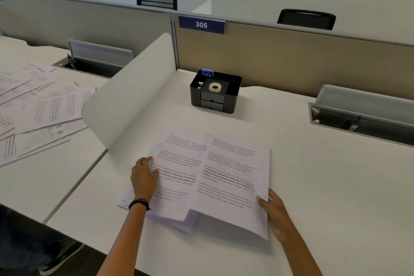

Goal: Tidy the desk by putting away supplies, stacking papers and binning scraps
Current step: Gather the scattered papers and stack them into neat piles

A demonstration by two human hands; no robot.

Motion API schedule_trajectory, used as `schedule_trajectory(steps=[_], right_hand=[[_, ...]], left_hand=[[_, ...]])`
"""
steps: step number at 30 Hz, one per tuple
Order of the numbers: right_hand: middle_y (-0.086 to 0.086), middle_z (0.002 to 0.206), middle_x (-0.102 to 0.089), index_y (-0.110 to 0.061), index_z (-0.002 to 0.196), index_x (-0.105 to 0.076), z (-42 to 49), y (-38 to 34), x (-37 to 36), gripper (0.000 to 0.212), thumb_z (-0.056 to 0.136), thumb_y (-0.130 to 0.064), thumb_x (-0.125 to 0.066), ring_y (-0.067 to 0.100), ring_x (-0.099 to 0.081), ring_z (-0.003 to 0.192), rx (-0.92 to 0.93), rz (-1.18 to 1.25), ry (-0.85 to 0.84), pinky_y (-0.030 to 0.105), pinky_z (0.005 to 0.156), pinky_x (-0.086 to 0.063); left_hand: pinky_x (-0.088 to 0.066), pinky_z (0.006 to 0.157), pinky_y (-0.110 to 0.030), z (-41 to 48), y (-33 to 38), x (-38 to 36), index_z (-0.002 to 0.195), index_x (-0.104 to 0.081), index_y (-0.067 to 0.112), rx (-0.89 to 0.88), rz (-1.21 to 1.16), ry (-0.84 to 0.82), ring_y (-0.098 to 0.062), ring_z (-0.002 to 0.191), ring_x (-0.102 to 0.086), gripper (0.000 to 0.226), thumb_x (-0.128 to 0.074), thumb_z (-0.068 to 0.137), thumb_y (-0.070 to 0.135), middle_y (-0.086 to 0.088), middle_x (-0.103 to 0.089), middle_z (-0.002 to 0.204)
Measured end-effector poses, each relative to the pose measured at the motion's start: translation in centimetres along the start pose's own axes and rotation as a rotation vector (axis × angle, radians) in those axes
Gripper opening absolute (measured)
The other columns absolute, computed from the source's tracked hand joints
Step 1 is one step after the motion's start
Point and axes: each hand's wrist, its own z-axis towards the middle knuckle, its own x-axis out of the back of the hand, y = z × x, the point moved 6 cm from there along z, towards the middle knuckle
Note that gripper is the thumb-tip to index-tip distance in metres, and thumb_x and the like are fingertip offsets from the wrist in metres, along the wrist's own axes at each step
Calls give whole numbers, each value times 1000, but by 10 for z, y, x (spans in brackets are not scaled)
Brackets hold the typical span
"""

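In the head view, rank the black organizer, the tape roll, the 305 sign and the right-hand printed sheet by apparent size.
1. Right-hand printed sheet, though nearest the camera
2. Black organizer
3. 305 sign, farther back, so its true rank is unsure
4. Tape roll

papers (208, 177): matt paper | organizer (215, 94): black plastic | desk (313, 175): smooth matt

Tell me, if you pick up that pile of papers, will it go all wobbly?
Probably. The papers are thin loose sheets, already fanned apart, so they would likely droop. The near right edge, by the right hand, already lifts and curves. With the left hand only pressing on top, sheets might slip sideways.
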Motion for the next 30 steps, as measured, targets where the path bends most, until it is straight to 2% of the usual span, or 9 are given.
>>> schedule_trajectory(steps=[7, 8, 10, 11, 12, 18, 22, 30], right_hand=[[3, 115, -66, -16, 123, -52, -5, 1, 1, 101, 37, -57, -85, 23, -64, 103, 20, 11, 56, 40, 87, -53], [2, 115, -66, -16, 122, -52, -6, 0, -2, 93, 44, -54, -84, 23, -64, 101, 20, -18, 68, 39, 86, -54], [4, 117, -62, -17, 122, -48, -7, -1, -7, 56, 74, -29, -74, 23, -63, 99, 14, -75, 99, 37, 83, -54], [6, 119, -60, -17, 125, -46, -7, 1, -9, 44, 84, -16, -63, 22, -61, 99, 16, -117, 122, 36, 84, -52], [7, 121, -58, -17, 127, -43, -6, 2, -9, 42, 88, -9, -57, 22, -60, 101, 19, -162, 150, 37, 85, -51], [2, 131, -43, -19, 141, -24, -12, -6, -24, 64, 87, -1, -53, 20, -43, 120, 148, -362, 302, 39, 102, -38], [10, 143, -28, -11, 144, -17, -11, -10, -34, 72, 84, 4, -54, 25, -28, 132, 224, -526, 374, 38, 109, -26], [10, 153, -14, -7, 144, -6, 0, -5, -48, 73, 87, 7, -48, 21, -15, 141, 188, -676, 199, 20, 109, -9]], left_hand=[[-33, 100, -46, -1, 2, -3, 126, -50, 6, -1, 30, -12, -36, 120, -40, 44, -61, 83, 8, -17, -45, 133], [-33, 100, -46, -1, 3, -3, 126, -50, 6, -2, 33, -14, -36, 119, -40, 44, -61, 84, 9, -16, -45, 133], [-33, 100, -46, -1, 3, -2, 125, -50, 6, 3, 36, -17, -36, 119, -40, 44, -62, 83, 9, -17, -44, 133], [-33, 99, -46, -1, 3, -2, 125, -50, 5, 7, 34, -18, -37, 119, -40, 43, -62, 83, 8, -17, -45, 132], [-33, 99, -45, -1, 4, -2, 125, -51, 5, 11, 29, -19, -37, 118, -41, 44, -62, 83, 8, -17, -45, 132], [-33, 100, -44, -10, 16, -10, 125, -51, 6, 3, -1, -49, -34, 117, -42, 44, -64, 82, 11, -16, -45, 132], [-33, 100, -41, -22, 33, -22, 126, -50, 7, -31, -7, -67, -32, 117, -42, 45, -63, 83, 12, -14, -45, 132], [-33, 100, -37, -32, 61, -41, 127, -48, 7, -21, -115, -154, -30, 118, -43, 43, -59, 86, 12, -13, -43, 133]])
